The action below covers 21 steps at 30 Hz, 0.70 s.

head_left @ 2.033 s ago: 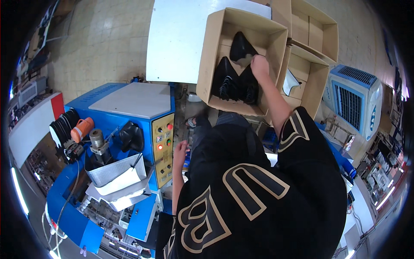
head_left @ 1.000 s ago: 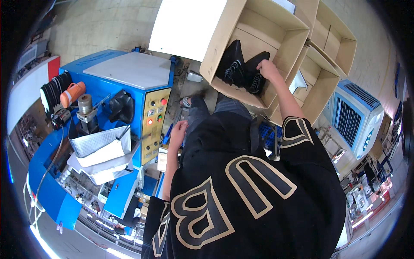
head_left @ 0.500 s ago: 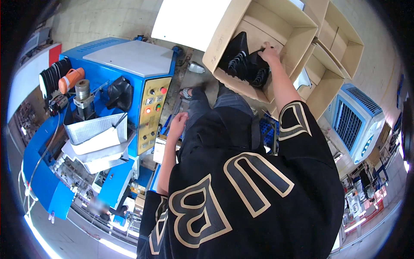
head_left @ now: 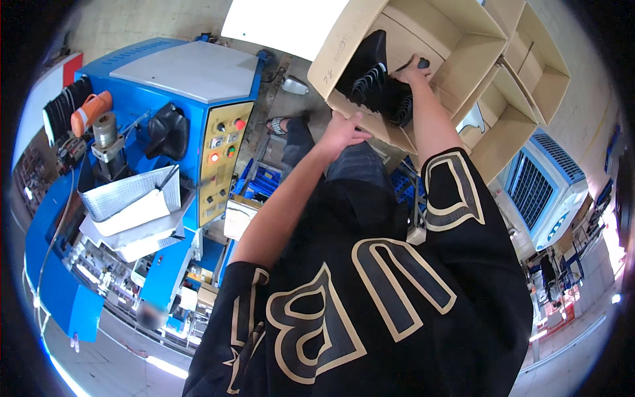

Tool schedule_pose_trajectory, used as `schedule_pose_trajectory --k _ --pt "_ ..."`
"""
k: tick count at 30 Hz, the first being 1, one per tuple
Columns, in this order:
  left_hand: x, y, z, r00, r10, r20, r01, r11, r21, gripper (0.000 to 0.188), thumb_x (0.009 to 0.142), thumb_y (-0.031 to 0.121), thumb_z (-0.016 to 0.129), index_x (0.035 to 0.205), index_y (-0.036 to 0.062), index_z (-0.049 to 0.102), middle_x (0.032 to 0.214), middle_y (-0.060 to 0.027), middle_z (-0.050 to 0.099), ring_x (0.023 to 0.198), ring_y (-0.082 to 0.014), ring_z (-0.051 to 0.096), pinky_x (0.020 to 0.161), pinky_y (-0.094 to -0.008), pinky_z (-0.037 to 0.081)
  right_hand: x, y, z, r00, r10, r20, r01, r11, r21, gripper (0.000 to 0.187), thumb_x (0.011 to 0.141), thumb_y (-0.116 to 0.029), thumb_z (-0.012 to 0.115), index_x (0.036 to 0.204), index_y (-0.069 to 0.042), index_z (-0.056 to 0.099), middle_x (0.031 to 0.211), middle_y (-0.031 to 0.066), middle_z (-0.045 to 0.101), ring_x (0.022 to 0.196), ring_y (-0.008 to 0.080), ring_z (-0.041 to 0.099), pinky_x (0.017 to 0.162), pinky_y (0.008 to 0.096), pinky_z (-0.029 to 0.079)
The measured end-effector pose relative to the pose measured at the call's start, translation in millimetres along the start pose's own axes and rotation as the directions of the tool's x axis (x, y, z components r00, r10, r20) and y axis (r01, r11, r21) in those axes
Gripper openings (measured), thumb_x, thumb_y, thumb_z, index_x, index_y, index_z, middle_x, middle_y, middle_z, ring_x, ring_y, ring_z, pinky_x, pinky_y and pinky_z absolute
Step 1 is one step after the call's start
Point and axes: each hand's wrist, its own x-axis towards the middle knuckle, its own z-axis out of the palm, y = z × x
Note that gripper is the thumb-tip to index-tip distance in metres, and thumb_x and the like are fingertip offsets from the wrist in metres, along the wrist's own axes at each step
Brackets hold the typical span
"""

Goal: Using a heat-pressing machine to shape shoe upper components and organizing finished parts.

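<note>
My right hand (head_left: 415, 71) reaches into a tall open cardboard box (head_left: 331, 59), its fingers closed on a black piece (head_left: 423, 63); dark material shows on both sides of the fingers. Just below it, several black curved pieces (head_left: 370, 83) with pale edges are stacked in the box; they resemble shoe uppers, though I cannot be certain. My left hand (head_left: 340, 134) is at the near rim of the same box, fingers stretched and apart. Whether it presses on the cardboard is hard to tell.
To the left stands a blue machine (head_left: 192, 73) with a yellow button panel (head_left: 223, 152) and a black piece (head_left: 167, 132) on it. More cardboard boxes (head_left: 529, 86) adjoin on the right, near an air cooler (head_left: 542, 185). A white panel (head_left: 284, 26) lies beyond.
My left hand has come up from beside my leg to the near rim of the box. My right hand stays in the box, now with a black piece showing past its fingers.
</note>
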Motion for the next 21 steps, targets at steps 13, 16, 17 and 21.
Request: schedule_pose_trajectory --k 13,16,17,21 --pt "17 -9 1 0.993 0.037 -0.114 -0.043 0.998 -0.051 0.036 0.102 0.016 0.042 0.129 -0.0011 0.025 0.124 -0.0223 0.051 0.096 -0.0302 0.066 0.083 -0.0383 0.057 15 29 -9 0.918 -0.271 0.289 0.297 0.954 -0.05 0.088 0.089 -0.045 0.055 0.153 -0.022 -0.001 0.154 0.0244 0.014 0.14 0.0431 0.023 0.115 0.0476 0.021" --pt "20 -6 6 0.994 0.039 -0.105 -0.044 0.998 -0.047 0.038 0.102 0.016 0.042 0.131 0.0007 0.023 0.125 -0.0214 0.051 0.095 -0.0293 0.066 0.084 -0.0385 0.056 41 45 -30 0.863 -0.435 0.256 0.44 0.897 0.041 0.069 0.093 -0.033 0.047 0.153 -0.014 0.018 0.152 0.0187 0.033 0.141 0.0306 0.03 0.116 0.0461 0.02" --pt "22 -6 10 0.996 0.04 -0.08 -0.042 0.999 -0.026 0.038 0.102 0.016 0.042 0.131 0.0006 0.023 0.125 -0.0212 0.051 0.095 -0.0291 0.066 0.084 -0.0384 0.056 53 46 -40 0.906 -0.395 0.152 0.405 0.914 -0.038 0.067 0.092 -0.03 0.048 0.152 -0.015 0.022 0.15 0.0203 0.035 0.139 0.0309 0.033 0.114 0.041 0.024" --pt "27 -28 -13 0.989 0.054 -0.139 -0.059 0.998 -0.03 0.039 0.102 0.017 0.042 0.13 -0.0005 0.022 0.123 -0.0209 0.052 0.093 -0.0278 0.067 0.083 -0.0371 0.056 -22 -44 -40 0.922 -0.385 0.028 0.376 0.913 0.159 0.059 0.089 -0.03 0.055 0.143 -0.011 0.041 0.142 0.0222 0.045 0.133 0.0289 0.042 0.106 0.0365 0.037"
